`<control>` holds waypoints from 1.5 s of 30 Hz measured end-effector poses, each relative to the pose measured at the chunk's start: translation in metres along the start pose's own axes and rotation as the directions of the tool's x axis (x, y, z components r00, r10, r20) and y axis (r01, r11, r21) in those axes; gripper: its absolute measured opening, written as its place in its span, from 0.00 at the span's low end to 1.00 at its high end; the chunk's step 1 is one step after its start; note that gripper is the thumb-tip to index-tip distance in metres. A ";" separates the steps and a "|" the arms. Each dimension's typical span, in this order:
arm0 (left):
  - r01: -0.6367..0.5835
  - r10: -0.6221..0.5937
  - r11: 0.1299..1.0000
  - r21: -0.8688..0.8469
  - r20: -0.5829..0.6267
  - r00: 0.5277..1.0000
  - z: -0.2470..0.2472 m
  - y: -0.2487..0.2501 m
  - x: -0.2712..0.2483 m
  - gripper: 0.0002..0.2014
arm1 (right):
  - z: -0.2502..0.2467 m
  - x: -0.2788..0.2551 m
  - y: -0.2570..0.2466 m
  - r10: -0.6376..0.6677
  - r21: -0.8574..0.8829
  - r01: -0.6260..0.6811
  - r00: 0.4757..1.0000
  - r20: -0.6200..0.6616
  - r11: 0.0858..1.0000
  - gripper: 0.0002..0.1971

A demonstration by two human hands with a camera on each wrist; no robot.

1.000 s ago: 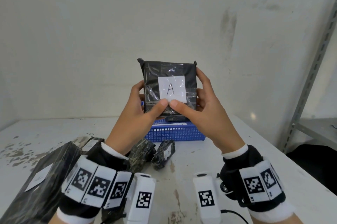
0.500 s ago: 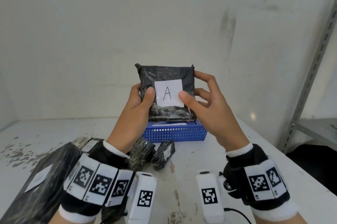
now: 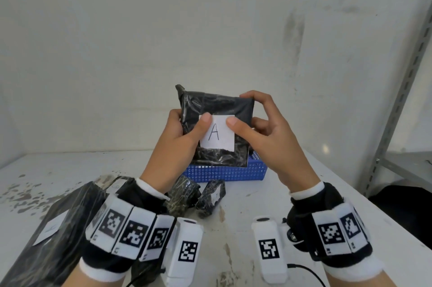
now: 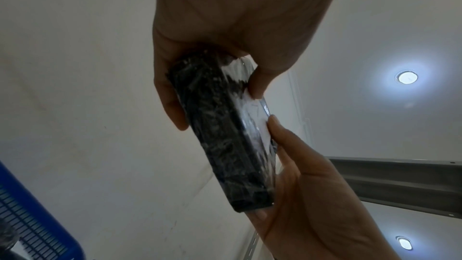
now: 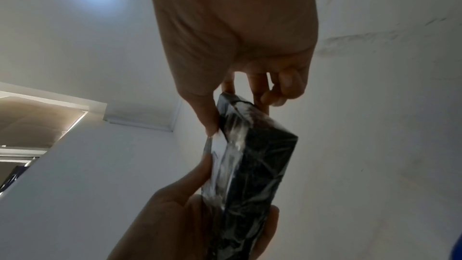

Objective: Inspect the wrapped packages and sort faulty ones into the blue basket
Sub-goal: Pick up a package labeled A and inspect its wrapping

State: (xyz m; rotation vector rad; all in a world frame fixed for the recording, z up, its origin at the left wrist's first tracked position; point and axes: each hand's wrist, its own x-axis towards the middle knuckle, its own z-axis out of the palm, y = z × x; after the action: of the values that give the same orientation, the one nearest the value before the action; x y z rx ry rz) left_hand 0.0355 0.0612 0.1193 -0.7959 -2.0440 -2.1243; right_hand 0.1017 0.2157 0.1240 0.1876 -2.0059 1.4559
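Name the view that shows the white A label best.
Head view: the label faces the camera, its letter readable between both thumbs on the held package. Both wrist views catch it only edge-on, as a pale glare under the wrap, unreadable.

Head view looks down; wrist views up, close; all share package (image 3: 216, 109).

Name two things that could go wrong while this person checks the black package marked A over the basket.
1. Both thumbs lie on the white label, so a fault under them may be missed.
2. The left hand and right hand hold the package above the blue basket; a slip on the glossy wrap could drop a sound one in.
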 end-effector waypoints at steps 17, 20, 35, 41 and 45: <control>-0.005 0.005 1.000 -0.011 0.018 1.000 0.001 -0.005 0.001 0.30 | -0.006 0.000 0.009 0.001 0.096 0.011 0.992 -0.124 0.995 0.07; -0.014 0.013 0.999 0.042 0.023 1.000 -0.003 -0.009 0.000 0.21 | -0.009 -0.002 0.010 0.045 0.130 -0.027 0.990 -0.131 0.991 0.07; -0.098 0.095 0.994 0.048 0.059 0.994 -0.006 -0.016 0.003 0.17 | -0.016 0.000 0.016 0.077 -0.148 -0.065 0.994 0.075 0.987 0.20; -0.066 0.062 0.994 0.086 0.052 0.997 -0.007 -0.021 0.004 0.24 | -0.016 0.003 0.022 0.066 -0.085 -0.063 0.997 0.041 0.994 0.19; -0.089 0.089 0.993 0.073 0.006 0.996 -0.010 -0.022 0.006 0.14 | -0.014 0.001 0.020 0.042 -0.202 -0.030 0.997 0.058 0.979 0.21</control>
State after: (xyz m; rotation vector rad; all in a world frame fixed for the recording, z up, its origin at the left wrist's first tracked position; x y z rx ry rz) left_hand 0.0186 0.0554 0.1020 -0.8627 -2.0344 -1.9904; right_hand 0.0976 0.2360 0.1109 0.1113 -2.2017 1.2723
